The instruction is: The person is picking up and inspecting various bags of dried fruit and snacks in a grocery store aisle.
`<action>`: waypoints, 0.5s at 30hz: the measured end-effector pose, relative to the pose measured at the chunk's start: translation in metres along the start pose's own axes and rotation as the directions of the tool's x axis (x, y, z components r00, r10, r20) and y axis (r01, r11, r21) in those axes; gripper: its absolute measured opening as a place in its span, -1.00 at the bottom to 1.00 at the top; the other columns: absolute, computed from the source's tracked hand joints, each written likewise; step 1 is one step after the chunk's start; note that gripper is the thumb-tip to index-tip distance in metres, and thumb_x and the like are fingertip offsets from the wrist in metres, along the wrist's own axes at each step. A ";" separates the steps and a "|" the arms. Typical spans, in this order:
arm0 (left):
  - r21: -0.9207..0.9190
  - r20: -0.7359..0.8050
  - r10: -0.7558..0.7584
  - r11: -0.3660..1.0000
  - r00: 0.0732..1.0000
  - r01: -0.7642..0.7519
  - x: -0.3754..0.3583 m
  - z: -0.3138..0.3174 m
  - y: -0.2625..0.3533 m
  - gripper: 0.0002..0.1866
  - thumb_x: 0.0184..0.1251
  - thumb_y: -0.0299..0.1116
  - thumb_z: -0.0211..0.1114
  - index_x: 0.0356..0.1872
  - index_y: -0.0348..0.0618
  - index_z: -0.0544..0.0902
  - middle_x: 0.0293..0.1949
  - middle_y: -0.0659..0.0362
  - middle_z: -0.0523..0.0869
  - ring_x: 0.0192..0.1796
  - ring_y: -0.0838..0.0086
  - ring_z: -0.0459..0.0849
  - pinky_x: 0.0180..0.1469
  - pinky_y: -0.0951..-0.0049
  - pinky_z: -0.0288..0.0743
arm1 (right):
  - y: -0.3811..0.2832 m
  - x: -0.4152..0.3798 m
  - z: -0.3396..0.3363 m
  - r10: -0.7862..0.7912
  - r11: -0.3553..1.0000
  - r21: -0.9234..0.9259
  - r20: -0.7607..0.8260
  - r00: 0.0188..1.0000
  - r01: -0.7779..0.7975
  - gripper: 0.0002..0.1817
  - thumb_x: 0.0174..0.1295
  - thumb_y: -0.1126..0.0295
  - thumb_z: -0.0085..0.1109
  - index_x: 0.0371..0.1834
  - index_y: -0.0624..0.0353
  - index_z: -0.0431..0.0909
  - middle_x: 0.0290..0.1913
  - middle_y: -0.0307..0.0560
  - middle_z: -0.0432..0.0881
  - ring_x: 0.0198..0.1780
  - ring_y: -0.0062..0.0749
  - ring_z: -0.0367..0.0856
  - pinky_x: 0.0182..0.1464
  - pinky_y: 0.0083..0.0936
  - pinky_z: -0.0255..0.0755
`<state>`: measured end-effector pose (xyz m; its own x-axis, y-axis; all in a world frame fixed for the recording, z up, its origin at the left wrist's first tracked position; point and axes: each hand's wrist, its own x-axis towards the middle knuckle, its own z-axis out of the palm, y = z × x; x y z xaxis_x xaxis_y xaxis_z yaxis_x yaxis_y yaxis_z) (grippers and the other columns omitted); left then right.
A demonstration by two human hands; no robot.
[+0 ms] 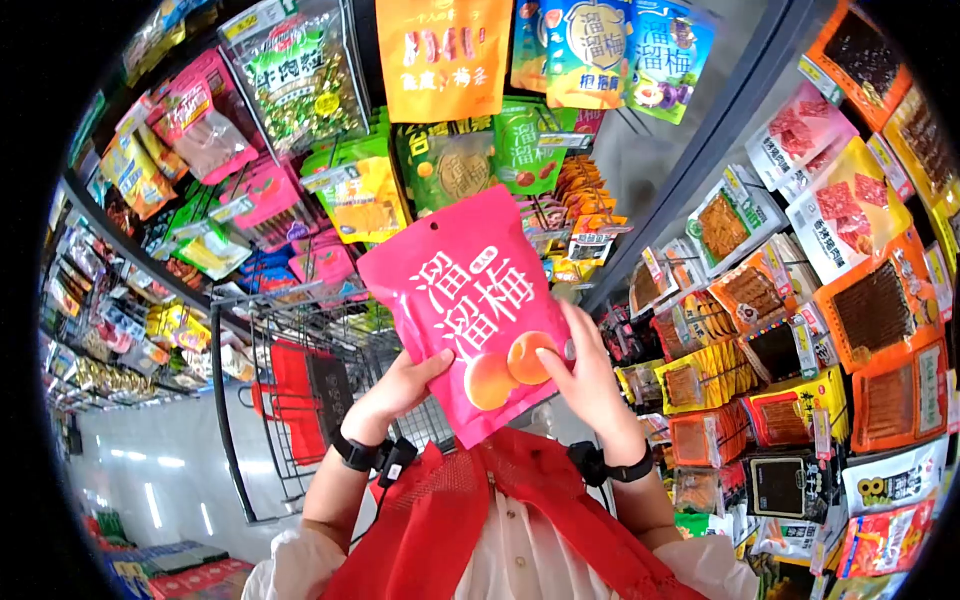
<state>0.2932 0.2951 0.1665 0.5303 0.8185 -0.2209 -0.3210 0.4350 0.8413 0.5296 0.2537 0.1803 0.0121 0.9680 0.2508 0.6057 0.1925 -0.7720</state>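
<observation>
A pink snack bag with white Chinese lettering and orange fruit pictures is held up in front of my chest, slightly tilted. My left hand grips its lower left side, thumb on the front. On the lower right side, my right hand holds it with the thumb across the fruit picture. The other fingers of both hands are partly hidden behind the bag. Behind it hang a dark green bag and a yellow and green bag on the rack.
A wire shopping cart stands to the left, with a red bag in it. Hanging orange meat-snack packs fill the right wall. A dark rack post rises right of centre. Grey floor shows at lower left.
</observation>
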 end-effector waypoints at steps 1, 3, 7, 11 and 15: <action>0.028 0.022 0.003 1.000 1.000 -0.004 0.000 -0.001 -0.001 -0.63 0.26 -0.41 0.04 0.09 -0.24 0.30 0.02 0.17 0.46 0.05 0.46 0.42 0.11 0.44 0.28 | 0.002 -0.002 0.000 0.044 0.998 0.046 0.013 0.999 -0.045 -0.31 0.04 0.25 0.17 0.18 0.36 0.10 0.08 0.26 0.31 0.12 -0.02 0.30 0.13 -0.34 0.19; 0.064 0.066 -0.041 0.997 0.997 0.037 0.001 -0.007 -0.001 -0.61 0.26 -0.40 0.05 0.10 -0.24 0.29 0.03 0.17 0.45 0.06 0.46 0.41 0.11 0.44 0.27 | 0.008 -0.005 0.002 0.095 0.992 0.086 0.034 0.995 -0.097 -0.29 0.02 0.25 0.20 0.17 0.37 0.11 0.06 0.27 0.32 0.11 -0.03 0.32 0.12 -0.36 0.20; -0.015 0.060 -0.069 0.997 0.996 0.070 -0.007 -0.016 -0.017 -0.58 0.24 -0.38 0.08 0.10 -0.25 0.28 0.04 0.14 0.44 0.08 0.42 0.40 0.12 0.41 0.28 | 0.014 -0.019 0.008 0.133 0.906 0.388 0.119 0.984 -0.169 -0.39 0.02 0.41 0.20 0.13 0.38 0.18 -0.07 0.11 0.47 -0.06 -0.34 0.47 -0.03 -0.50 0.34; -0.144 0.038 -0.120 0.982 0.992 0.124 -0.010 -0.028 -0.025 -0.63 0.25 -0.43 0.05 0.08 -0.27 0.30 0.01 0.10 0.46 0.05 0.40 0.45 0.05 0.40 0.38 | 0.015 -0.025 0.005 0.132 0.795 0.567 0.186 0.974 -0.216 -0.52 0.08 0.58 0.08 0.11 0.37 0.21 -0.18 -0.04 0.55 -0.20 -0.60 0.49 -0.20 -0.67 0.41; -0.212 0.034 -0.129 0.968 0.991 0.133 -0.004 -0.039 -0.019 -0.64 0.24 -0.47 0.04 0.07 -0.27 0.30 0.00 0.09 0.46 0.04 0.39 0.46 0.05 0.40 0.39 | 0.013 -0.014 0.006 0.127 0.798 0.569 0.168 0.978 -0.201 -0.54 0.08 0.59 0.07 0.09 0.34 0.25 -0.25 -0.07 0.58 -0.26 -0.64 0.50 -0.29 -0.71 0.41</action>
<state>0.2667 0.2983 0.1322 0.5939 0.7423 -0.3103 -0.4063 0.6096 0.6806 0.5332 0.2433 0.1630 -0.0449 0.9978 0.0488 0.0284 0.0502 -0.9983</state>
